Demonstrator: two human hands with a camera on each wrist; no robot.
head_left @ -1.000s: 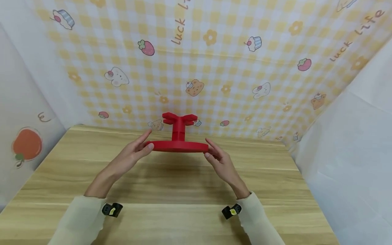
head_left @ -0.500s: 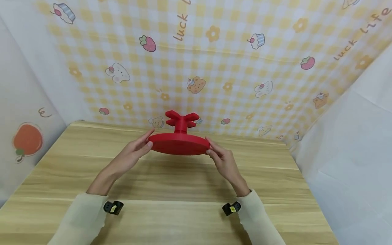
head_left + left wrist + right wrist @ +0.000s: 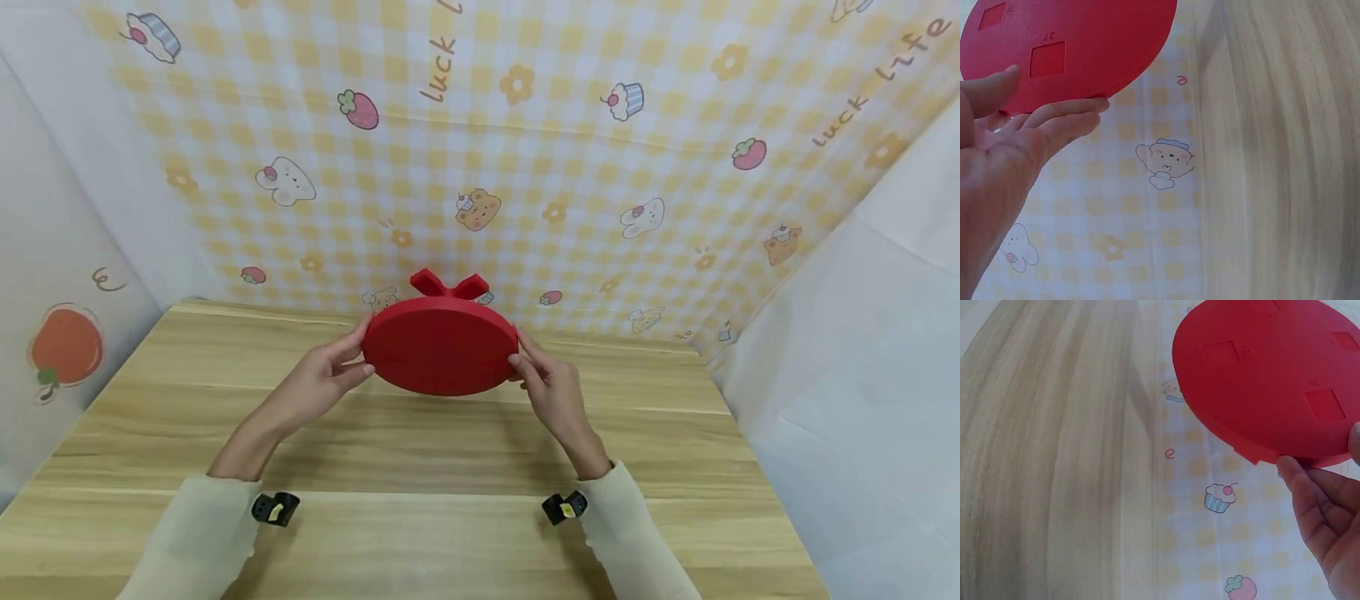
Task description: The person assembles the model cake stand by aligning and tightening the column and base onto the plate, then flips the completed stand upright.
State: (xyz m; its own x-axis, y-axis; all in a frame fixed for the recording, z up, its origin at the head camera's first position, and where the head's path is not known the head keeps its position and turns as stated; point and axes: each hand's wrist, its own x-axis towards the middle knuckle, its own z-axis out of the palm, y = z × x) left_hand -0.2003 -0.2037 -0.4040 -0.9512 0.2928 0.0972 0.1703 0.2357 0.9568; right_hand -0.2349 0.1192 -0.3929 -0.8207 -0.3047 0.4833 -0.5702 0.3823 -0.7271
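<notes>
A red round stand (image 3: pixel 441 350) is held up over the table, its flat disc base tilted so the underside faces me. Behind the disc's top edge, two of its red arms (image 3: pixel 470 287) show; the post is hidden. My left hand (image 3: pixel 318 383) holds the disc's left edge, thumb on the underside and fingers along the rim. At the right edge, my right hand (image 3: pixel 557 392) pinches the rim between thumb and fingers. Square recesses (image 3: pixel 1048 59) with small numbers mark the underside in the left wrist view; more recesses (image 3: pixel 1325 404) appear in the right wrist view.
Below lies a wood-grain table (image 3: pixel 427 533). A yellow-and-white checked cloth (image 3: pixel 420 175) with cartoon prints hangs at its back edge. White sheets close off the left side (image 3: pixel 60 208) and the right side (image 3: pixel 862 358).
The stand has tipped: its post and arms lean away and its underside has turned up toward me. My right hand has closed onto the rim and shifted slightly right.
</notes>
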